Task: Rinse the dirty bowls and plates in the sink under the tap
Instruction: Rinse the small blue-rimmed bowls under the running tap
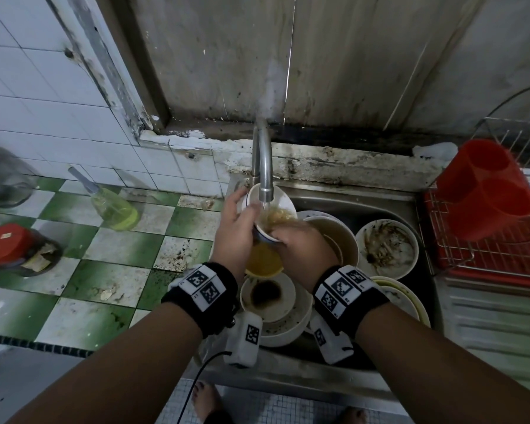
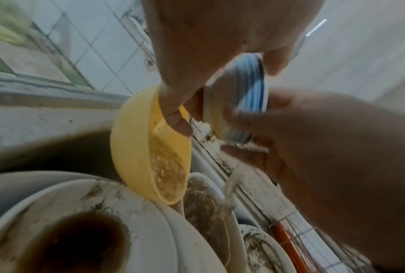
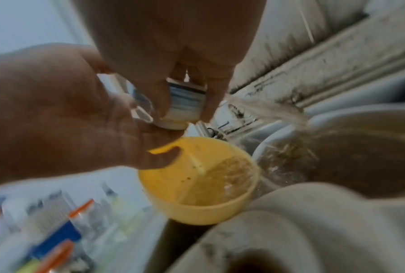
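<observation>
A white bowl with blue stripes point(image 1: 273, 199) is tilted under the running tap point(image 1: 265, 166), and brown water spills from it. My left hand point(image 1: 242, 215) grips its left side. My right hand point(image 1: 283, 237) curls over its near rim. In the left wrist view the striped bowl point(image 2: 248, 83) sits between the left hand point(image 2: 220, 46) and the right hand point(image 2: 313, 138). In the right wrist view the right hand's fingers point(image 3: 211, 103) wrap the bowl point(image 3: 185, 99). A yellow bowl point(image 1: 263, 261) below catches murky water, as do other dirty dishes in the sink point(image 1: 349, 194).
A saucer with dark sauce point(image 1: 266, 295) tops a stack of white bowls near me. A large bowl of murky water point(image 1: 337, 240) and a dirty plate point(image 1: 386, 249) lie to the right. A red cutlery holder point(image 1: 484, 191) stands in a wire rack point(image 1: 502, 255). A soap bottle point(image 1: 114, 209) leans on the left counter.
</observation>
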